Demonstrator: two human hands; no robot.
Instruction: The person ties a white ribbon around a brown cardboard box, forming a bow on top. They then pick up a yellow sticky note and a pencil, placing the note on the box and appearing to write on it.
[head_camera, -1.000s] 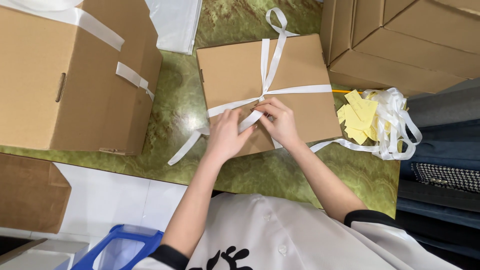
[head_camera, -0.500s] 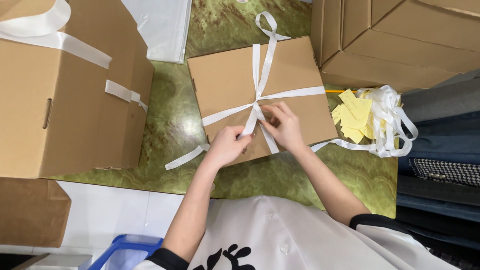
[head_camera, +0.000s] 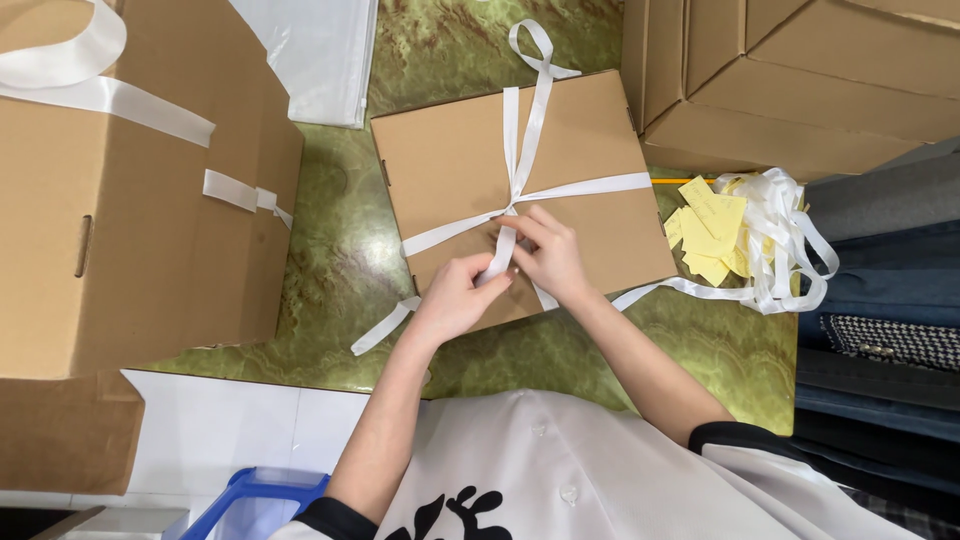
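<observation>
Both hands have drawn closer together over the near half of the box since half a second ago, and the ribbon end that lay slack between them now stands pulled up between the fingers. Left hand (head_camera: 455, 298) pinches that white ribbon (head_camera: 520, 180) at its lower end, thumb and fingertips closed on it just below the crossing. Right hand (head_camera: 553, 258) sits touching the ribbon crossing, its fingers bent and pressing there; whether they grip a strand or only hold it down cannot be told. Beneath them lies the flat brown box (head_camera: 460, 165), resting on the green marbled tabletop (head_camera: 340, 260), with the ribbon wrapped across it both ways and a loop hanging past its far edge. One loose tail trails off the near left corner, another runs right toward a heap of white ribbon (head_camera: 785, 240) and yellow paper slips (head_camera: 712, 228). A large cardboard carton (head_camera: 120, 230) stands to the left, more cartons (head_camera: 800, 80) at the far right.
</observation>
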